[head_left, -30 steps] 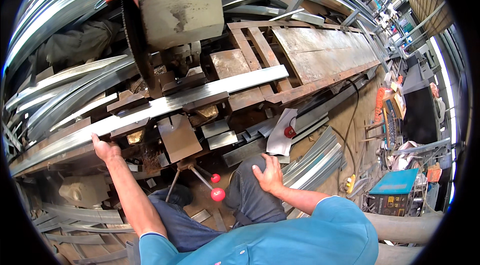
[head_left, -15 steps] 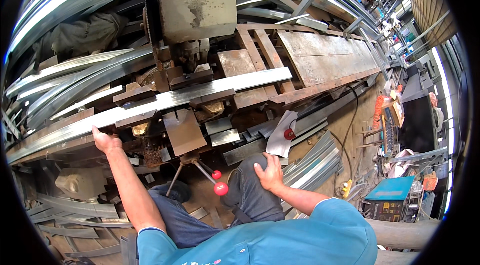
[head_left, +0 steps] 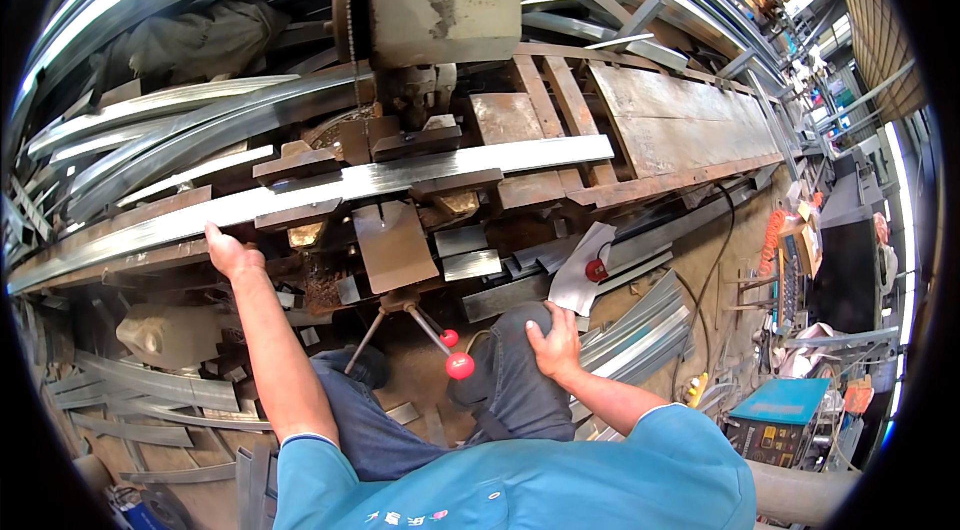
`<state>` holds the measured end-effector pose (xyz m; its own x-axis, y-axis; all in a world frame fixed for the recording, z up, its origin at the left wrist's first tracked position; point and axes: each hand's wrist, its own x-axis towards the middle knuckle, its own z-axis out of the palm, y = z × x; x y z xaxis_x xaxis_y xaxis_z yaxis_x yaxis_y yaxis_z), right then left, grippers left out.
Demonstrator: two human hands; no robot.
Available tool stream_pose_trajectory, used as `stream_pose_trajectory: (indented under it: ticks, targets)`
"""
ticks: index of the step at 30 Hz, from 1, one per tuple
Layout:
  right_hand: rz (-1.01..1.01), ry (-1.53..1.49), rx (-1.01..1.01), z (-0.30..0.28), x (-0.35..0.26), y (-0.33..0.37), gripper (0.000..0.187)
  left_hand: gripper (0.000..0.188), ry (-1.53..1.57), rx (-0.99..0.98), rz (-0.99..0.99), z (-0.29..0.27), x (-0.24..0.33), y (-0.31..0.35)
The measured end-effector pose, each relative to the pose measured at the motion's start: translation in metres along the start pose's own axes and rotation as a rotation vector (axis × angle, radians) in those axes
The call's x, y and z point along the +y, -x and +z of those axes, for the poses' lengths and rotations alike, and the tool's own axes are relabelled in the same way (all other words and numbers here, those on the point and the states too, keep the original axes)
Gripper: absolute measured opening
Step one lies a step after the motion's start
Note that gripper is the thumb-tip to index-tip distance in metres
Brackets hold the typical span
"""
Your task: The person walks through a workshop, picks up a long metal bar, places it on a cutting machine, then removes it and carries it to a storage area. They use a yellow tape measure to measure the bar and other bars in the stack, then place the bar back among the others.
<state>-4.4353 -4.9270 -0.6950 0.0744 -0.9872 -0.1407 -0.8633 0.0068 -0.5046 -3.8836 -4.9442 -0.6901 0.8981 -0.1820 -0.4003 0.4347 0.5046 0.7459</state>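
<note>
In the head view, the long silvery metal bar [head_left: 340,182] lies slantwise across the saw machine, between rusty blocks [head_left: 455,182], and its right end reaches over the frame of the rusty tabletop [head_left: 685,115]. The two hands are well apart. The left hand [head_left: 236,256] is at the near edge of the bar, with a fingertip touching there; if the other fingers close around it from below, I cannot tell. The right hand [head_left: 555,342] is not holding anything; it rests with loose fingers on the knee [head_left: 510,345], just beside a white sheet [head_left: 575,280], on which a red object [head_left: 596,271] is placed.

The dark saw blade [head_left: 354,50] stands behind the bar, next to a stained pale housing [head_left: 447,0]. In front, a brown plate [head_left: 396,248] slopes above a handle with red balls [head_left: 460,366]. Metal strips [head_left: 645,330] lie on the floor at the right.
</note>
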Motion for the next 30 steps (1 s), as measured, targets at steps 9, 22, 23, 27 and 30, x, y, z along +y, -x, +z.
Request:
stream_pose_trajectory:
  ticks: [9, 22, 23, 27, 30]
  targets:
    - [0.007, -0.008, -0.028, 0.0034, 0.0058, -0.0015, 0.064, 0.042, 0.008, 0.013, 0.009, -0.0005, -0.0013, 0.0004]
    - [-0.013, -0.007, -0.030, 0.0024, 0.0050, -0.0014, 0.065, 0.047, -0.034, 0.006, 0.005, -0.0016, 0.0000, -0.0002]
    - [-0.011, -0.004, -0.033, 0.0023, 0.0046, -0.0017, 0.065, 0.047, -0.030, 0.006, 0.006, -0.0023, 0.0000, -0.0012]
    - [-0.005, -0.009, -0.043, 0.0013, 0.0035, -0.0018, 0.065, 0.047, -0.023, 0.009, 0.010, -0.0026, -0.0006, -0.0019]
    - [-0.011, -0.004, -0.040, 0.0015, 0.0041, -0.0018, 0.065, 0.047, -0.027, 0.006, 0.010, -0.0017, -0.0006, -0.0008]
